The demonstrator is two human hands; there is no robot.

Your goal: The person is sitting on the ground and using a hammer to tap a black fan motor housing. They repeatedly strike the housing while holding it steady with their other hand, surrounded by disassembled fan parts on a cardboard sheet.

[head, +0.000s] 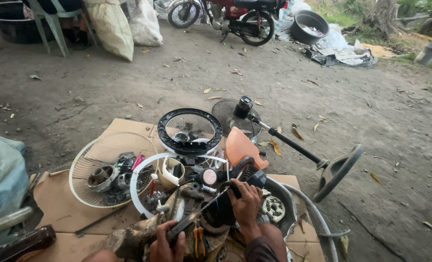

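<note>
On cardboard [65,213]: left hand [165,245] grips screwdriver [196,216], right hand [245,204] steadies black motor [221,211]

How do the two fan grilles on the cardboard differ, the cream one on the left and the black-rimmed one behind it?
The cream grille lies dished upward, used as a tray holding small parts; the black-rimmed grille sits raised on other parts, with little showing inside. The cream one looks wider and has a thin rim; the black one has a thick, notched rim. Both are round wire grilles.

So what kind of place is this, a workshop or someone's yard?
Probably an outdoor yard used for informal repair work. The ground is bare dirt with fallen leaves, a motorcycle is parked behind, and fan guards and parts lie on flattened cardboard.
</note>
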